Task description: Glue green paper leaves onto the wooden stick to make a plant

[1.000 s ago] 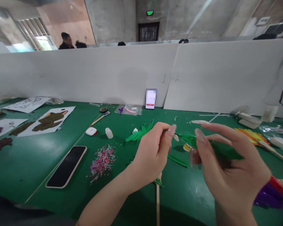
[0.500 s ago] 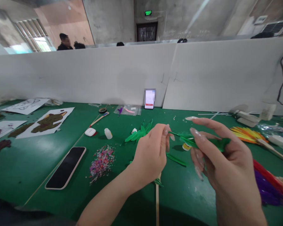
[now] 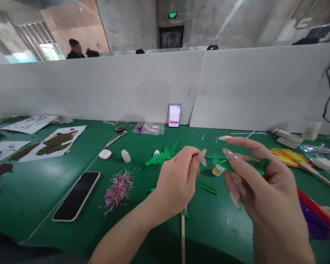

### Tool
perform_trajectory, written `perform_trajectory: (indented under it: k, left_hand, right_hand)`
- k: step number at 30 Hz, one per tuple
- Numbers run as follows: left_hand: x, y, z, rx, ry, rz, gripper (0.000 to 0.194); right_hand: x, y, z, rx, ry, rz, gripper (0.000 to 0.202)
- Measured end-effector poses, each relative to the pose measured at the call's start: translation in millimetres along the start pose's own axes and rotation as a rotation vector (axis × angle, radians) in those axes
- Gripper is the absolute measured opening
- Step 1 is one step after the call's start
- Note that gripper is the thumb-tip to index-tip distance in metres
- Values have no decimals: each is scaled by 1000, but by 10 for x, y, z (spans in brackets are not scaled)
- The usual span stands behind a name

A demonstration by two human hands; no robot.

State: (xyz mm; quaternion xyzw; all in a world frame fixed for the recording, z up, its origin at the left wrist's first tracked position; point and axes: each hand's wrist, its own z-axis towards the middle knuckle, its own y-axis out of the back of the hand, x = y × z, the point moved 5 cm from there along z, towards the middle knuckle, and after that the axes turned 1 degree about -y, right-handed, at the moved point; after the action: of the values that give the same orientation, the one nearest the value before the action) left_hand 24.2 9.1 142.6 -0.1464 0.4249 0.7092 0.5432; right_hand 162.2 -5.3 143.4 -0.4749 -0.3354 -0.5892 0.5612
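Note:
A green feather [image 3: 224, 165] is stretched between my two hands above the table. My left hand [image 3: 180, 179] pinches its thin end between thumb and fingertips. My right hand [image 3: 266, 190] grips the broader end with the thumb, its index finger raised. Behind my left hand lies a pile of green feathers [image 3: 163, 156]. Another green feather [image 3: 207, 187] rests on the table below my hands. A wooden stick [image 3: 183, 238] with green bits at its upper end lies under my left wrist. A small yellow-and-white bottle [image 3: 217, 170] is partly hidden behind the held feather.
On the green table [image 3: 143, 234] are a phone [image 3: 77, 196], pink-purple confetti [image 3: 119, 190], a white bottle [image 3: 125, 156] and a white case [image 3: 105, 154]. Orange-yellow feathers [image 3: 290, 157] and purple feathers [image 3: 316, 220] lie right. A lit phone [image 3: 174, 115] leans on the white partition [image 3: 99, 88].
Both hands shift slightly to the right with the feather between them. My left hand's thumb and fingertips have turned a little. The things on the table stay put.

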Motion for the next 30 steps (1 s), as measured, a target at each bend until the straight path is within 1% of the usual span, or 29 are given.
perform_trajectory:
  k: [3,8,12,15,19,25,30]
  left_hand:
    - [-2,-6,-1,-6,1,-19,20]
    - [10,2,10,-9,1,-31,24]
    - [5,20,25,-4,-14,-14,18]
    - [-10,34,30,-16,-38,-2,14]
    - [-28,28,26,-10,-71,-55,17]
    - [3,-15,10,45,31,-187,22]
    - [44,-25,8,17,135,-365,26]
  right_hand:
    - [-7,7,-9,6,-11,15,23]
    - [-18,14,-28,-32,-19,-3,23]
    - [-9,17,-25,-58,-10,-20,22]
    - [-6,9,-26,-41,-37,-6,21]
    - [6,-1,-21,0,-74,29,18]
    - [12,2,-10,20,-67,31,18]
    - [65,1,-34,-23,-12,-52,17]
